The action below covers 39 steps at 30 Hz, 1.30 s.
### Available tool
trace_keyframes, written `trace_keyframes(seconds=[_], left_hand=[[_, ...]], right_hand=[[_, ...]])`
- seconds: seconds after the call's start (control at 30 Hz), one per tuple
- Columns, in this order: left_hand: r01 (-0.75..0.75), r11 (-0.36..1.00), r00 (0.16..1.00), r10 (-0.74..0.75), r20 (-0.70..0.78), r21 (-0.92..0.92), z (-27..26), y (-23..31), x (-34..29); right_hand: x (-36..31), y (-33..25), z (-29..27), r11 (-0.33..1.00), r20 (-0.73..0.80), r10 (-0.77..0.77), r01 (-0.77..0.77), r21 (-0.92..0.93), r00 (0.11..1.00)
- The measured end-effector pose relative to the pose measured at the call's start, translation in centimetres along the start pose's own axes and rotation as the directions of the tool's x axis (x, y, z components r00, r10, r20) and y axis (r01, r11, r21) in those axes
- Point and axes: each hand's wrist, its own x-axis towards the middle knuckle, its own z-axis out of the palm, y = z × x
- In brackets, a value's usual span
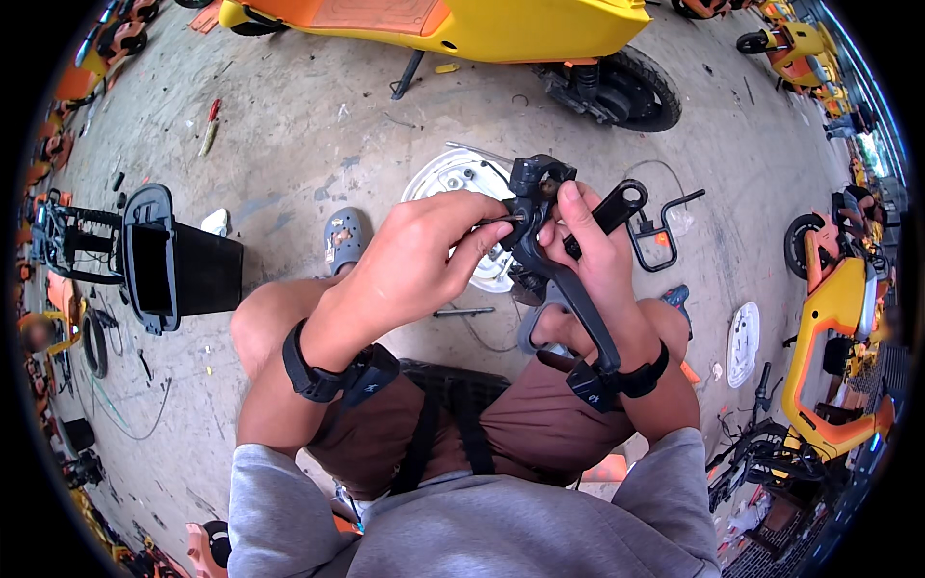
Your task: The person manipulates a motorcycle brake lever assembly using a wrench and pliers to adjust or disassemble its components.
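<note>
A black brake lever assembly (527, 207) is held up in front of me, its long curved lever (590, 323) slanting down toward my right wrist. My right hand (599, 258) is closed round its right side, by a black rod-like part with a ring end (619, 206). From the left, my left hand (414, 252) pinches a thin, dark piece against the assembly's body. Most of that piece is hidden by the fingers, so its kind does not show. Below the hands lies a white round tray (421, 185) with small parts in it, partly covered by the hands.
A yellow and orange scooter (540, 31) stands across the far side. At left lies a black bin-like box (210, 273); a red-handled tool (211, 123) is farther off. On the right are a bent black bracket (665, 236), a white dish (743, 345) and a yellow scooter frame (819, 337).
</note>
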Motion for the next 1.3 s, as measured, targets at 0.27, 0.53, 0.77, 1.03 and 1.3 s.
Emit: trace_keyframes(seconds=[0.27, 0.53, 0.77, 1.03, 1.3], left_hand=[[-0.104, 0.988, 0.994, 0.106, -0.012, 0.113, 0.1, -0.6, -0.4], [0.357, 0.906, 0.924, -0.306, 0.23, -0.229, -0.9, 0.5, -0.1], [0.41, 0.864, 0.9, -0.329, 0.286, -0.293, -1.3, 0.0, 0.3], [0.445, 0.875, 0.867, -0.367, 0.336, -0.193, -2.1, 0.1, 0.3], [0.569, 0.726, 0.809, -0.411, 0.42, -0.385, -1.9, -0.1, 0.3]], right_hand=[[0.0, 0.7, -0.1, 0.993, 0.002, -0.067, 0.067, -0.095, 0.998], [-0.7, 0.7, 0.4, 0.984, 0.023, -0.104, 0.106, -0.146, 0.994], [-0.6, 1.0, 0.2, 0.957, 0.032, -0.148, 0.152, -0.249, 0.988], [-0.7, 0.9, 0.3, 0.946, 0.05, -0.165, 0.173, -0.275, 0.985], [-0.8, 0.6, 0.7, 0.946, 0.078, -0.174, 0.188, -0.264, 0.982]])
